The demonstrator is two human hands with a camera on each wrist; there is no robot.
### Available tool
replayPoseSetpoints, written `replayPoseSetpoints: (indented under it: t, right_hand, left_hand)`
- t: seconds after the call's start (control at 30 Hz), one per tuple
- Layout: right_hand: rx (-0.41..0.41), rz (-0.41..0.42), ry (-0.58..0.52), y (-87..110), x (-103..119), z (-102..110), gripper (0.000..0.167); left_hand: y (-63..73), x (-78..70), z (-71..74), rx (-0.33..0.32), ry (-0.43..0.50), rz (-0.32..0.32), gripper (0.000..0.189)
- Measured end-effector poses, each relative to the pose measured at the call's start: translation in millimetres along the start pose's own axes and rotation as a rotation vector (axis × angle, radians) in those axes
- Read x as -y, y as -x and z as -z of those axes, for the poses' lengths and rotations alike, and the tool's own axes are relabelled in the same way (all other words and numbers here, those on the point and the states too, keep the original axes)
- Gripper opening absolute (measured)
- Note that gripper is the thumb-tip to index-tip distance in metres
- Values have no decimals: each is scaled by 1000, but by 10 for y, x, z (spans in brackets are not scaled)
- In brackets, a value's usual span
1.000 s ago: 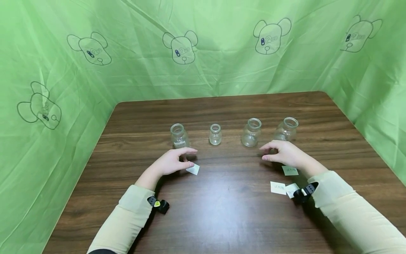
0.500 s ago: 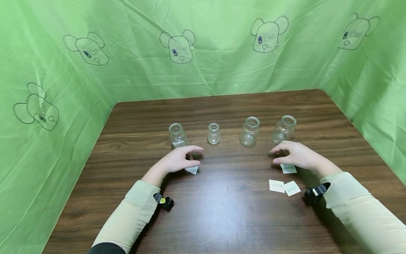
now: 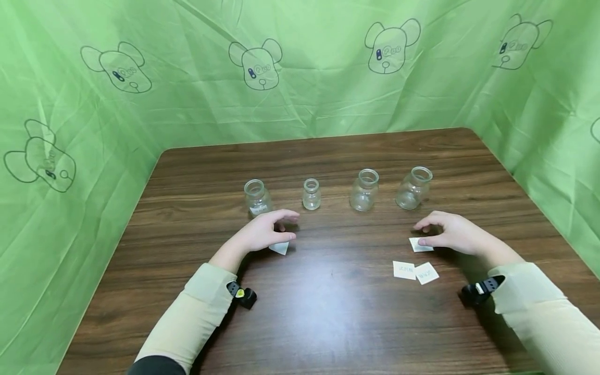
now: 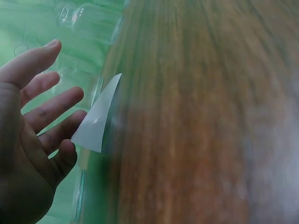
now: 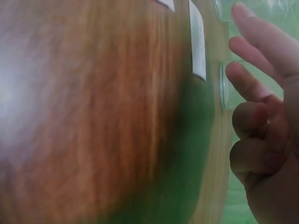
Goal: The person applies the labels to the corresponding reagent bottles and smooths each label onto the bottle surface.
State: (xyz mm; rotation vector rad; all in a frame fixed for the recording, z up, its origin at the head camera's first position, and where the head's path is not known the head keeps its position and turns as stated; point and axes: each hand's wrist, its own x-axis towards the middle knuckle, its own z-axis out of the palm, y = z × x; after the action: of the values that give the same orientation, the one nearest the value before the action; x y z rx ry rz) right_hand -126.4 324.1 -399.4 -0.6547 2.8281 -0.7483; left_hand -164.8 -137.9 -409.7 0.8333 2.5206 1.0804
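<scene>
My left hand (image 3: 260,233) is held low with its fingers spread, over a small white paper label (image 3: 279,248). That paper label (image 4: 96,123) shows beside the fingers in the left wrist view. Just behind the hand stands a glass jar (image 3: 258,198) with a label on its front. My right hand (image 3: 457,234) holds nothing; thumb and forefinger are apart, the last fingers bent in. Its thumb overlaps another paper label (image 3: 419,247) in the head view. Two more labels, one square (image 3: 404,270) and one turned askew (image 3: 426,273), lie nearer me, with handwriting on them.
A small glass bottle (image 3: 311,195) and two larger jars, one in the middle right (image 3: 363,191) and one farther right (image 3: 413,189), stand uncapped in a row. Green cloth (image 3: 300,94) hangs behind the brown wooden table (image 3: 309,323).
My right hand has drawn away from the rightmost jar, moving right and down to the paper label. The left hand has shifted slightly right over its label. The head view has turned a little.
</scene>
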Motion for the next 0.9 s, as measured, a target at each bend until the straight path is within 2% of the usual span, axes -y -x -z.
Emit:
replayPoseSetpoints:
  t: [0.1, 0.2, 0.4, 0.7, 0.9]
  right_hand:
    - [17, -2, -9, 35, -39, -11, 33]
    - [22, 36, -15, 68, -83, -56, 36]
    - [-13, 100, 6, 86, -138, -144, 37]
    - [-30, 90, 32, 49, -93, -132, 23]
    - [-41, 47, 31, -19, -8, -132, 22]
  left_hand:
    - [-18, -1, -19, -13, 16, 13, 52]
    - [-35, -11, -26, -21, 23, 20, 52]
    - [-47, -17, -19, -31, 35, 20, 52]
    - [-37, -21, -7, -49, 40, 10, 49]
    - [-40, -21, -5, -52, 34, 6, 48]
